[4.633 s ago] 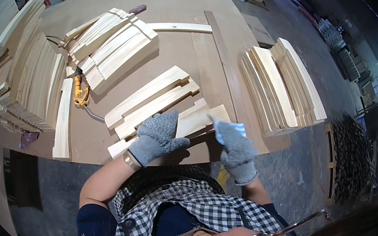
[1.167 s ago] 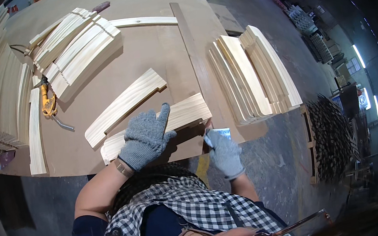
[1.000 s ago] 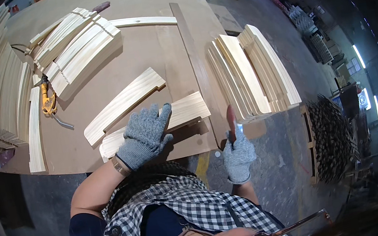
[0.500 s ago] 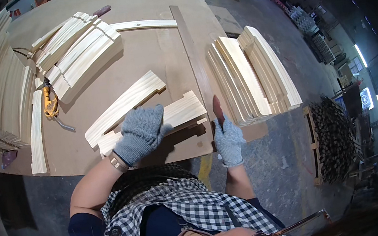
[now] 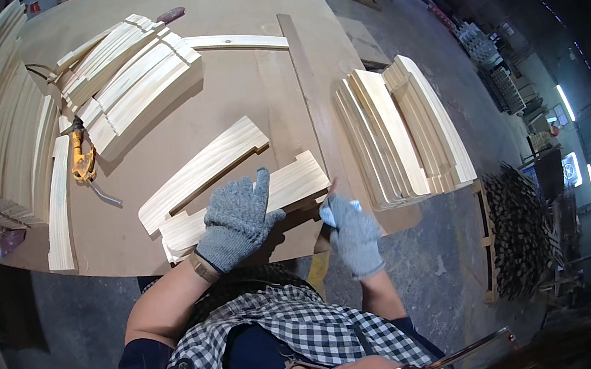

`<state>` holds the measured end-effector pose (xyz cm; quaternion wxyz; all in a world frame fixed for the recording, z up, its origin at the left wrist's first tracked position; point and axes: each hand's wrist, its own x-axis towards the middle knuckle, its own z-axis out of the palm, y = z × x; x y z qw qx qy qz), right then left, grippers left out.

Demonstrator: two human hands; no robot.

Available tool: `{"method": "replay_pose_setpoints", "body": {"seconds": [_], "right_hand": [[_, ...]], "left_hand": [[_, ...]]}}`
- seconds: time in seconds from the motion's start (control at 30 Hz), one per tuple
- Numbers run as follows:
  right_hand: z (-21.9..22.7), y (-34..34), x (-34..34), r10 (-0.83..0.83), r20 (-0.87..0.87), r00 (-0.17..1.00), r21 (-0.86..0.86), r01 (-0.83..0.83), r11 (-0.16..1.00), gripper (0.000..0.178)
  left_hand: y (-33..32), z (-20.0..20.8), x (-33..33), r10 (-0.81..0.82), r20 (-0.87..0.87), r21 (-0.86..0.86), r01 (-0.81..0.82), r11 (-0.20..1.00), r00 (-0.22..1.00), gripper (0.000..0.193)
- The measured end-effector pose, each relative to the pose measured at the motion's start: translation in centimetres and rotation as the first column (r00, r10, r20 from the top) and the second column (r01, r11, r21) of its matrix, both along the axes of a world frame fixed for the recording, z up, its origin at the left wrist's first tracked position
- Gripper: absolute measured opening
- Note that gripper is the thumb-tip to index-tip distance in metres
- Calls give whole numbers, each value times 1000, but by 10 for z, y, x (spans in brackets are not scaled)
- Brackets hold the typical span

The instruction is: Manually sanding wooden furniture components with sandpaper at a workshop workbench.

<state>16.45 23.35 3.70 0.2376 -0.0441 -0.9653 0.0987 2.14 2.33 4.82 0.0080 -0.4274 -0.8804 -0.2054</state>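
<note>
My left hand [image 5: 238, 219], in a grey knit glove, rests on a pale notched wooden board [image 5: 299, 179] near the table's front edge. Its fingers are stretched out and its thumb stands apart. My right hand [image 5: 355, 235], gloved too, is closed at the board's right end on a thin piece of sandpaper. Only a reddish-brown tip of the sandpaper [image 5: 333, 185] and a pale bluish part show. Another notched board [image 5: 203, 173] lies just beyond, angled beside the first one.
Stacked boards [image 5: 387, 137] stand on the right, more stacks [image 5: 137, 82] at the far left, and a tall pile [image 5: 7, 149] along the left edge. A yellow air blow gun [image 5: 84, 165] lies between them. A long brown strip [image 5: 306, 85] crosses the brown table [image 5: 244, 86].
My right hand has turned and drawn in against the board's end, so less of the sandpaper shows. My left hand has shifted slightly right, its fingers now straighter.
</note>
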Motion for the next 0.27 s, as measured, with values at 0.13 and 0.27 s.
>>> {"method": "replay_pose_setpoints", "body": {"seconds": [0.13, 0.27], "right_hand": [[22, -11, 39, -284, 153, 947, -9, 289, 957, 55], [52, -19, 53, -293, -14, 956, -343, 271, 899, 53]], "left_hand": [[-6, -2, -9, -63, 37, 73, 60, 996, 997, 75], [-10, 5, -19, -63, 143, -41, 70, 997, 988, 77]]}}
